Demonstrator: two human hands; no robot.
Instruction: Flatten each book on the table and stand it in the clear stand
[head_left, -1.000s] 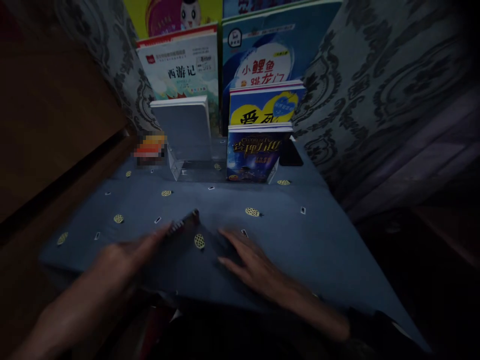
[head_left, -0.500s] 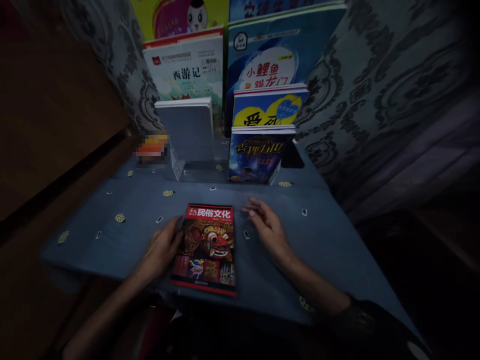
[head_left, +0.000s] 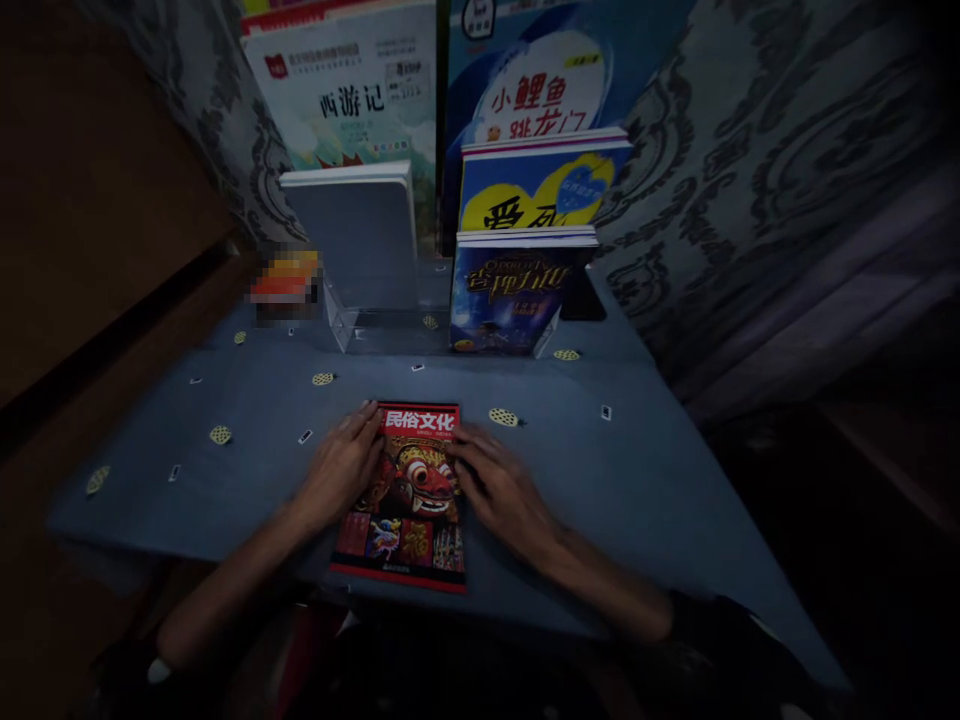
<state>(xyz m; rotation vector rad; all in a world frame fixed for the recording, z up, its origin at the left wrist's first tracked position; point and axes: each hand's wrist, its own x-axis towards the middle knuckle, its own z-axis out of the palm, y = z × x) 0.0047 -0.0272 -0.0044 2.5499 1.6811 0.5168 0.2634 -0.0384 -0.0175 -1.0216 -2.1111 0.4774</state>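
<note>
A red and black book (head_left: pixel 420 500) with a mask on its cover lies flat near the front edge of the cloth-covered table (head_left: pixel 585 500). Along its upper left edge rests my left hand (head_left: pixel 341 470), fingers bent together against the cover's side. On the opposite side my right hand (head_left: pixel 499 490) has its fingertips at the right edge, slightly blurred. The book is held between the two hands, its cover facing up and closed. Whether any fingertip reaches underneath is hidden.
Behind the book stands a clear stand (head_left: pixel 375 332) with a grey-covered book (head_left: pixel 356 245) and a dark blue book (head_left: pixel 510 300). Taller books rise behind, including a white-green one (head_left: pixel 360 90). A dark flat object (head_left: pixel 585 298) lies right; a blurred orange item (head_left: pixel 286 285) sits left.
My right hand has moved left, from apart over the cloth to the book's right edge. My left hand has come further onto the left edge. The view has tilted down a little.
</note>
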